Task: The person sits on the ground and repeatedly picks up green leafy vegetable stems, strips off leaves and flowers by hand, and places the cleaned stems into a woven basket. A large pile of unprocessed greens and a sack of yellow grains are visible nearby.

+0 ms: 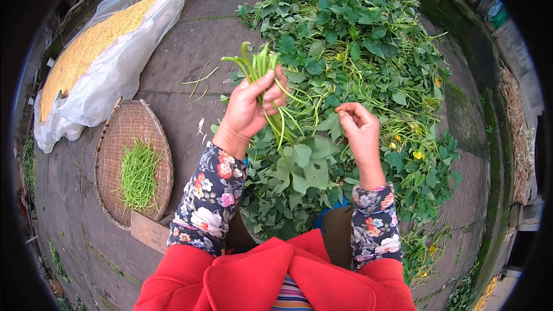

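My left hand (258,106) is closed around a bunch of green leaf stalks (261,62), cut ends up and to the left. The broad leaves (309,164) of the bunch hang down toward my lap. To the right, my right hand (360,131) has its thumb and forefinger pinched at the edge of a green leaf (332,126); the other fingers are curled in. Under and beyond both hands spreads a large heap of leafy vines (345,43), which look like sweet potato, with a few yellowed leaves among them.
On my left, a shallow woven bamboo basket (110,160) holds a pile of thin green stalks (139,175). A wooden board (149,231) lies by its near rim. Yellow grain (99,47) rests on a white plastic sheet (160,30) farther off. Loose stalks (201,80) lie on the paved ground (190,47).
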Demonstrator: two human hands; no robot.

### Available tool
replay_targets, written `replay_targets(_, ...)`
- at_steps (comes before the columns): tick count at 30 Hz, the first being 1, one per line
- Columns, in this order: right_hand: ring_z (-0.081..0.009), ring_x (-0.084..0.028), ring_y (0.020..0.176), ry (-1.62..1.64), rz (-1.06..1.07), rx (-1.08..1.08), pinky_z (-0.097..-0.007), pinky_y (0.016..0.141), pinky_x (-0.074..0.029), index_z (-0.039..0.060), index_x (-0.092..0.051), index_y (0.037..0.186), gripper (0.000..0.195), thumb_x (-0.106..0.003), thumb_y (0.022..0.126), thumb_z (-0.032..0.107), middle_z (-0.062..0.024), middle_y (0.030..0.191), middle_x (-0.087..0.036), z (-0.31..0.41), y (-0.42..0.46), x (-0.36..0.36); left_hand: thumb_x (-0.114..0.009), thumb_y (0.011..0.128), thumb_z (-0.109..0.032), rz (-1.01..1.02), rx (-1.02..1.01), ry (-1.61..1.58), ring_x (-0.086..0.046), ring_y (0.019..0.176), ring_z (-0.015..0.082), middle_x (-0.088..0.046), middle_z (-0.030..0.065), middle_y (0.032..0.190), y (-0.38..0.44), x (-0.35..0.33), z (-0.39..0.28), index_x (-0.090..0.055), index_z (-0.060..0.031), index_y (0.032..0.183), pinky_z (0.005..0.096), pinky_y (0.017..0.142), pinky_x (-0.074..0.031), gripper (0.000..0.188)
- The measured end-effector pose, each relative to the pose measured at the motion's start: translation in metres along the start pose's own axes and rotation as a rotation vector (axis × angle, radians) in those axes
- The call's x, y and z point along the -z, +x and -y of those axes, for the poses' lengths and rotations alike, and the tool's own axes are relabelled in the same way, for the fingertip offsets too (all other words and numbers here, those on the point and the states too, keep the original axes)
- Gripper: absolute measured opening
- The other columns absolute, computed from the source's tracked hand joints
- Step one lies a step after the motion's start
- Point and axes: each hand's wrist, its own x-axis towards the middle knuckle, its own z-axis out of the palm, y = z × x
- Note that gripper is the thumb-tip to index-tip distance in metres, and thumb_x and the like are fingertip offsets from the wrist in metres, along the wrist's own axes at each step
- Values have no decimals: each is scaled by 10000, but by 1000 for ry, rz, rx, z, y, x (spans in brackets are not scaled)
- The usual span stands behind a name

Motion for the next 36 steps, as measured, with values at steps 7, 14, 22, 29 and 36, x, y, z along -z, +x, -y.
replay_targets(7, -100, -549, 617, -445, 282, 221, -261, 557, -442, 32, -723, 961, 123, -742, 865, 106, -16, 791, -591, 32, -21, -13, -483, 1072, -257, -234, -79, -8, -369, 622, 56, -407, -61, 723, 5, 10, 5, -546, -87, 1096, 198, 505, -283, 182)
replay_targets(14, -289, -650, 737, -727, 231, 417, -411, 644, -529, 74, -663, 939, 124, -729, 858, 141, -80, 858, -607, 3, -27, -48, -500, 1067, -260, -259, -65, -31, -368, 614, 55, -404, -63, 715, 9, 7, 12, -557, -93, 1100, 184, 488, -273, 180)
replay_targets(22, -62, -536, 607, -346, 114, 180, -234, 562, -440, 10, -645, 908, 73, -684, 852, 35, -1, 772, -592, 5, -19, -42, -490, 1071, -258, -225, -62, -27, -359, 612, 52, -394, -71, 716, 5, 6, 9, -551, -88, 1104, 192, 494, -287, 184)
replay_targets(29, -26, -497, 636, -19, 289, -149, -190, 561, -383, 28, -700, 949, 103, -634, 955, 107, 46, 828, -629, 5, -4, 25, -464, 1079, -240, -158, -115, -128, -352, 606, 58, -393, -62, 732, 1, 22, 0, -536, -65, 1107, 199, 501, -306, 192)
replay_targets(36, -98, -534, 609, -462, 292, 195, -263, 568, -430, 72, -745, 1057, 193, -723, 868, 104, -20, 785, -560, 21, -19, -15, -452, 1082, -239, -170, -58, -56, -348, 608, 54, -377, -65, 718, 4, 4, 5, -525, -69, 1085, 199, 495, -292, 184)
